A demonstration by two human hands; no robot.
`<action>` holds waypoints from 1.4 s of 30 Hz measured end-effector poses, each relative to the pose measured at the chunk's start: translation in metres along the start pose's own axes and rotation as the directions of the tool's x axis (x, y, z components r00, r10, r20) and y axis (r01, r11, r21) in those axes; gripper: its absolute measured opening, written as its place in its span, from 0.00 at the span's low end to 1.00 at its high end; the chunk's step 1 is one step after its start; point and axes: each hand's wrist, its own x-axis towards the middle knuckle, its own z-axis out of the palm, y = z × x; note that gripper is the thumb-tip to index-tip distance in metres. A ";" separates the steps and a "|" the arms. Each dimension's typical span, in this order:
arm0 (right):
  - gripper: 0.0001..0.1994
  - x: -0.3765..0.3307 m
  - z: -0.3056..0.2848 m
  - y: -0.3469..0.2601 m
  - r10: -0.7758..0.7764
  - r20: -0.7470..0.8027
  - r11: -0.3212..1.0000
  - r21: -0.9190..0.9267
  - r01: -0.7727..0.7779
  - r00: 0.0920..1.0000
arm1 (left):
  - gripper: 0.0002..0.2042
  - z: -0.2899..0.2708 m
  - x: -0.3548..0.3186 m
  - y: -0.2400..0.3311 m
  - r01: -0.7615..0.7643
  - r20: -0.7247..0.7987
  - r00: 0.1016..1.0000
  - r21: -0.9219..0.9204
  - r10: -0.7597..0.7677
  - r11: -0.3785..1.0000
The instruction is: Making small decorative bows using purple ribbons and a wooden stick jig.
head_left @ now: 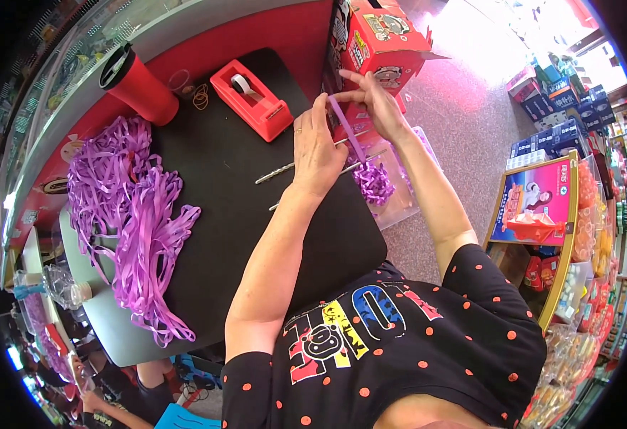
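Fingers on the left hand (312, 154) point up and lie close together, with the thumb out to the side. On the right hand (379, 107) some fingers are spread apart, and one sticks out past the rest. The tips of both hands meet at the top of a flat purple ribbon strip (347, 129). I can't tell which hand is pinching it, or if both are.

The strip slants down from the fingertips to a curly purple ribbon bunch (375, 184) by the edge of the black table (217, 236). Two thin silver rods (275, 174) poke out near the left hand, and one goes close by the bunch. A clear plastic bin (404, 209) is next to the table edge, under or behind the bunch. A big heap of purple ribbons (127, 186) is on the other side of the table, past the red tape dispenser (253, 100).

My guess is that this step is working one strip into the curly bunch, maybe around a rod. The next move seems to need a firm pinch at the top and a gentle pull, so the strip stays flat and doesn't twist.
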 end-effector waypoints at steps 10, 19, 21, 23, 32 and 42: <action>0.32 -0.028 -0.011 0.070 0.234 -0.027 0.972 0.001 -0.234 0.972 | 0.43 0.005 0.000 -0.002 -0.030 -0.015 0.999 0.011 0.030 0.999; 0.19 -0.149 0.034 0.034 0.076 -0.226 0.997 0.029 -0.072 0.971 | 0.15 -0.010 0.008 0.010 0.149 -0.031 0.982 -0.480 -0.187 0.864; 0.17 -0.157 0.039 0.016 0.082 -0.272 0.996 -0.006 -0.087 0.959 | 0.10 -0.011 0.008 0.023 0.232 0.025 0.965 -0.550 -0.262 0.802; 0.15 -0.155 0.041 0.001 0.017 -0.238 0.990 -0.135 -0.050 0.971 | 0.08 -0.011 0.008 0.032 0.432 0.234 0.892 -0.689 -0.386 0.582; 0.18 -0.135 0.026 -0.009 0.176 -0.198 0.974 -0.106 -0.199 0.964 | 0.08 -0.003 -0.076 0.086 0.852 0.870 0.382 -0.462 -0.311 -0.245; 0.15 -0.139 0.035 -0.004 0.111 -0.254 0.990 -0.058 -0.130 0.961 | 0.27 0.023 -0.079 0.100 0.666 0.813 0.503 -0.581 -0.294 -0.467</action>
